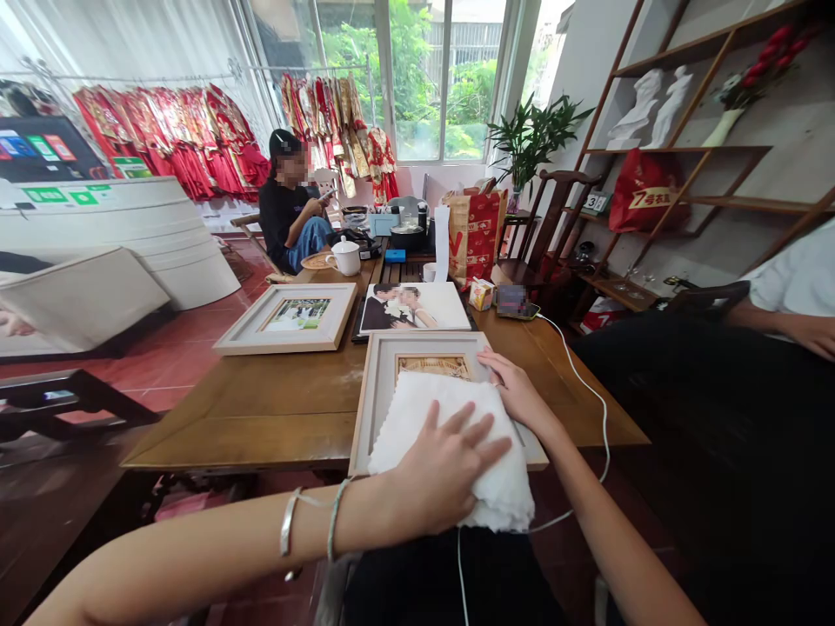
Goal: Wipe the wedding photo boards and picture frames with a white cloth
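Left hand (450,465): unclenched, fingers fanned, laid on top of a white cloth (414,426); no pinch on the fabric, apparently so as to spread pressure over a broad patch. Right hand (518,391): at the far right part of a pale wooden frame (360,422), fingertips at the rim; grasping or merely resting, cannot tell; likely placed as a brace against sliding. Frame: lying flat, face up, at the near edge of the counter (280,409), within easy reach of both arms; sepia-toned picture (434,366) partly visible beyond the cloth, remainder covered. Cloth: layered at its near end, spread across the frame and drooping over the near rim; presumably doubled for padding. Second pale frame (348,317): flat, along the left edge of the counter, apart from both hands, perhaps for elbow room. Unframed print (417,309): flat, just beyond the first frame, clear of the cloth. Small carton (481,294) and phone (515,302): side by side toward the far right corner, apart from the cloth. White cable (604,409): slack from the phone, curving near the right edge and down past the near edge, probably led wide of the frame.
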The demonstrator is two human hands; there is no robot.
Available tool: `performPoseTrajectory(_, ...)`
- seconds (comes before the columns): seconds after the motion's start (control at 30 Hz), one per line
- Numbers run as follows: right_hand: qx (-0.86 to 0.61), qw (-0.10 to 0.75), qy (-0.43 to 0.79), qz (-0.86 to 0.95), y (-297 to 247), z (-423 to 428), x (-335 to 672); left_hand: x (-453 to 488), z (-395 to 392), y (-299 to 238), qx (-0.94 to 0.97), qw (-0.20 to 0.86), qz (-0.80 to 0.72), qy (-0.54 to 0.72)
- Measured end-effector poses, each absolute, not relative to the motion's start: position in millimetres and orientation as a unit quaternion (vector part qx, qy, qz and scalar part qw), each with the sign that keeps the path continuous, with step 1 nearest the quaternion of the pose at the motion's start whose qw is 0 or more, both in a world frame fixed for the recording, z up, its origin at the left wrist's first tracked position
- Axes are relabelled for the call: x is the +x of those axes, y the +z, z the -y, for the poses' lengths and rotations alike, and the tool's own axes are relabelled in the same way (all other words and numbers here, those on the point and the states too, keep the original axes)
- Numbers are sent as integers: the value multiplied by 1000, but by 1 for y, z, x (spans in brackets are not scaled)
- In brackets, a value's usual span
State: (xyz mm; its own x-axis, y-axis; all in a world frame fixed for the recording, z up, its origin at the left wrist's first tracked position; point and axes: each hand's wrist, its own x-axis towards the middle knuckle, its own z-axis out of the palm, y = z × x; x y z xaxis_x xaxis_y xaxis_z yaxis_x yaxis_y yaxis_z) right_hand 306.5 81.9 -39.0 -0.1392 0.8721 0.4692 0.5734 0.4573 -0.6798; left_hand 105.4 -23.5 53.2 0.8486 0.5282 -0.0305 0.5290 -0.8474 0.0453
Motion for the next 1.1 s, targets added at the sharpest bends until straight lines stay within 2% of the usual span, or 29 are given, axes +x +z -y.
performPoseTrajectory(0.23,-494,415,172,744,-35,-79,306,120,-32,34,914,-51,-401,-28)
performPoseTrajectory(0.43,-483,415,205,744,-32,-76,306,131,-82,37,920,-83,-383,14)
performPoseTrajectory(0.7,-476,409,196,753,-29,-75,307,132,-64,35,932,-5,-363,8)
performPoseTrajectory(0.93,-488,410,210,742,-30,-76,308,108,-21,57,966,94,-241,-10)
performPoseTrajectory(1.1,-486,421,216,735,-32,-76,308,102,-6,59,972,101,-212,30)
